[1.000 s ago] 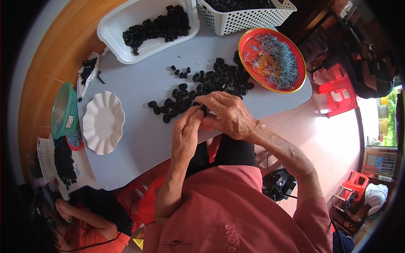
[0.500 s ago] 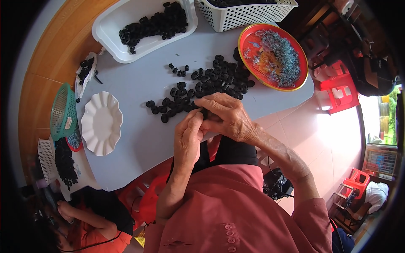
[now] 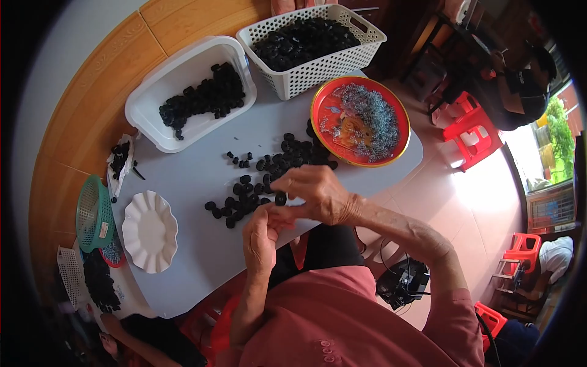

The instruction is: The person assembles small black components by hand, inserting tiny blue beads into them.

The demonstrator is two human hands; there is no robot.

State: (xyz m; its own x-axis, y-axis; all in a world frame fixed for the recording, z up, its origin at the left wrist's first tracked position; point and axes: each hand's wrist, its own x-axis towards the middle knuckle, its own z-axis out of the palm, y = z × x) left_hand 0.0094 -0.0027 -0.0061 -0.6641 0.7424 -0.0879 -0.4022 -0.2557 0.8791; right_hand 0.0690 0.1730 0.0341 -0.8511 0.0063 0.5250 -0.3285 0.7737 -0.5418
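My right hand (image 3: pixel 323 196) hovers over the near edge of the table, thumb and forefinger bent around a small black round plastic part (image 3: pixel 280 199). Close below it, my left hand (image 3: pixel 260 240) has its fingers curled in and its fingertips against the right thumb. Whatever lies inside the left fingers is hidden. Just beyond both hands spreads a loose pile of similar black round parts (image 3: pixel 246 197). A few smaller black pieces (image 3: pixel 243 163) sit apart from the pile on the grey-blue table (image 3: pixel 202 269).
A red gold-rimmed tray (image 3: pixel 400 144) of small silvery pieces stands right of the pile. Behind are a white tub (image 3: pixel 143 116) and a white perforated basket (image 3: pixel 330 76), both holding black parts. At left are a scalloped white dish (image 3: pixel 150 232) and a green basket (image 3: pixel 92 211). Another person's arm (image 3: pixel 134 342) shows lower left.
The view has tilted, so the table sits lower in it. My hands have drawn slightly apart, and a black round part now shows between the right thumb and forefinger.
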